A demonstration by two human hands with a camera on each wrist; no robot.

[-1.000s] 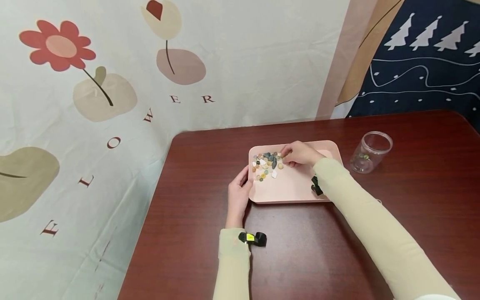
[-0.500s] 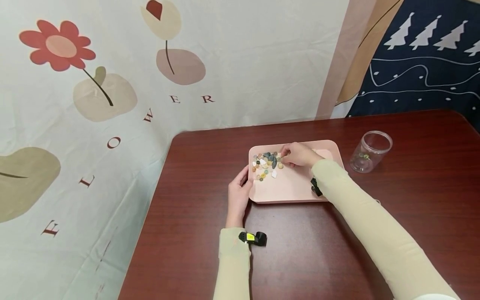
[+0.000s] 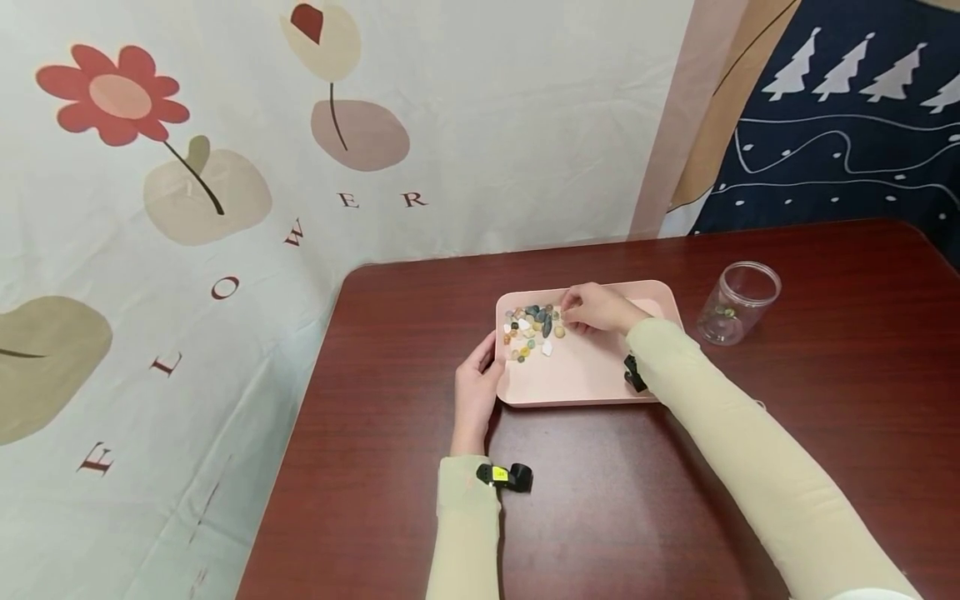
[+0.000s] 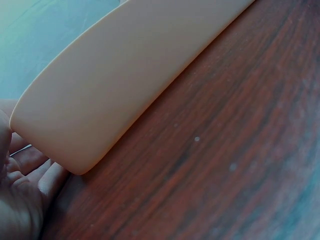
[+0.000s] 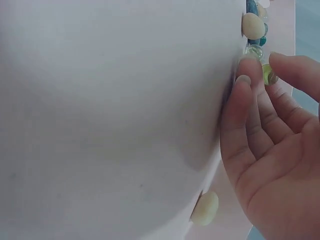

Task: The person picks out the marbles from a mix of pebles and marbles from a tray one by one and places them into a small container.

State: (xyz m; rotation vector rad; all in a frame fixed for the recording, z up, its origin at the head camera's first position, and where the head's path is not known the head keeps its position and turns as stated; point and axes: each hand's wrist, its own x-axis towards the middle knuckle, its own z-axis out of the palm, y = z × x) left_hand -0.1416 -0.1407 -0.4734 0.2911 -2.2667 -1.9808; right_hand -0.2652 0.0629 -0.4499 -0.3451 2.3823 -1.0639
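Observation:
A shallow pink tray (image 3: 577, 379) lies on the table with several small coloured stones (image 3: 534, 325) gathered on its left side. My left hand (image 3: 476, 387) holds the tray's left edge; in the left wrist view the thumb meets the rim and the fingers lie against the outer wall (image 4: 100, 85). Over the tray's upper part, my right hand (image 3: 600, 307) reaches to the stones' right edge. The right wrist view has a yellow-green glass marble (image 5: 268, 75) pinched between thumb and fingers. Beside the fingertips are a clear marble (image 5: 255, 51) and a cream pebble (image 5: 254, 26).
A clear jar (image 3: 738, 304) stands right of the tray, with a few small greenish things near its bottom. Another cream pebble (image 5: 205, 209) lies below the right hand in the right wrist view. A printed cloth (image 3: 480, 125) hangs behind the dark red table (image 3: 585, 500).
My right fingers have drawn slightly closer together at the edge of the stones. The left hand, tray and jar keep their places; the head view has shifted a little.

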